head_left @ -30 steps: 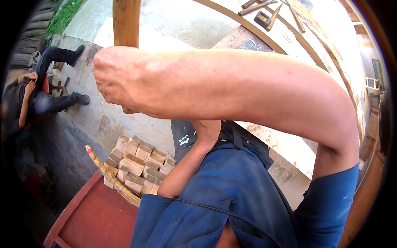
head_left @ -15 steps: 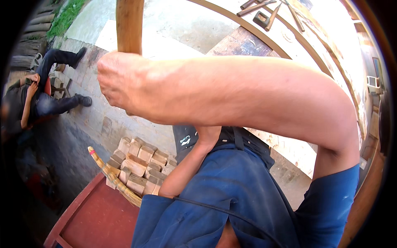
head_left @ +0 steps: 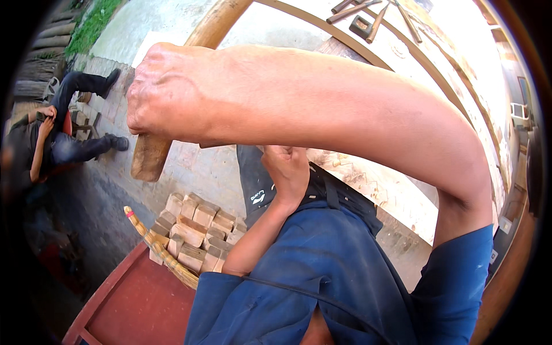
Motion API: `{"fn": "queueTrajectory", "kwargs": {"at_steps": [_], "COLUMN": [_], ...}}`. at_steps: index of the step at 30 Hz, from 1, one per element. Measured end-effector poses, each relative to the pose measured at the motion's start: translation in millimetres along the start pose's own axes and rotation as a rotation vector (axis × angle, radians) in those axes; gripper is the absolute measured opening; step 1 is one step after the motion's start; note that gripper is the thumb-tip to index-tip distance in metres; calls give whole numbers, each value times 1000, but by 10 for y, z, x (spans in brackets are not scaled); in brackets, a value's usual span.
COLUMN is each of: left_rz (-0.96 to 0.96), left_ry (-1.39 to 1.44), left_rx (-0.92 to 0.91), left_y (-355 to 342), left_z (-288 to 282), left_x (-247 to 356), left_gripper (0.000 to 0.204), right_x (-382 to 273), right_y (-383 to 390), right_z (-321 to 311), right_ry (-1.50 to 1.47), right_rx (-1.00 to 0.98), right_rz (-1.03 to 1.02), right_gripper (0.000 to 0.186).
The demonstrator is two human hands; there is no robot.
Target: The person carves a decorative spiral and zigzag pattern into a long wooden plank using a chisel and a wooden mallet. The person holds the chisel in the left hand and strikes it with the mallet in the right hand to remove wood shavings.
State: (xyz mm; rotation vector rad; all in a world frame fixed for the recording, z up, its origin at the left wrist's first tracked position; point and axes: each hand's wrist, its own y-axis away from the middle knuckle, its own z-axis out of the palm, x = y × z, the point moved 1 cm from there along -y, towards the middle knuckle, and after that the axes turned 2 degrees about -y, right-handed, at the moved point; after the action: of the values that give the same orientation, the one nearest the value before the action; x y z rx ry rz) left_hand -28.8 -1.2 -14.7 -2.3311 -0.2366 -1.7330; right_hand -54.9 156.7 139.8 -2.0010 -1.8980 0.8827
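My right arm reaches across the view, and my right hand (head_left: 164, 86) is closed in a fist round a thick wooden tool handle (head_left: 215, 29). The handle slants to the upper right and leaves the picture at the top, so its head cannot be seen. Its rounded butt end sticks out below the fist. Beneath the right forearm, my left hand (head_left: 287, 172) is held in front of my body with its fingers curled closed. The forearm covers part of it, and whatever it grips is hidden. Just right of it lies a pale wooden board (head_left: 397, 204) with chips on it.
Chisels (head_left: 376, 24) and a small dark block-shaped tool (head_left: 361, 26) lie on the wood at the upper right, near a curved wooden strip (head_left: 322, 29). Wooden blocks (head_left: 192, 233), a straw brush (head_left: 158, 247) and a red tabletop (head_left: 141, 299) are lower left. A person (head_left: 63, 123) sits at far left.
The wooden handle has swung from nearly upright to a slant, and its butt end now shows below my right fist. My right forearm has risen slightly, uncovering more of my left hand.
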Motion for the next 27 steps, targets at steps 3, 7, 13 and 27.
{"fn": "queueTrajectory", "kwargs": {"at_steps": [3,7,13,27], "left_rz": [-96,-205,-272,-284], "left_ry": [257,708,555,519], "left_rx": [-207,-134,54,-84], "left_y": [46,113,-222,-362], "left_z": [-32,-22,-141,92], "left_x": [129,314,149,185], "left_gripper": [28,23,28,20], "right_x": [86,188,241,396], "right_y": [32,190,413,514], "right_z": [-183,-442,-681,-588], "right_ry": [37,203,248,284], "right_rx": [35,118,-23,-57], "right_rz": [73,200,401,394], "right_gripper": [19,32,20,17]}}
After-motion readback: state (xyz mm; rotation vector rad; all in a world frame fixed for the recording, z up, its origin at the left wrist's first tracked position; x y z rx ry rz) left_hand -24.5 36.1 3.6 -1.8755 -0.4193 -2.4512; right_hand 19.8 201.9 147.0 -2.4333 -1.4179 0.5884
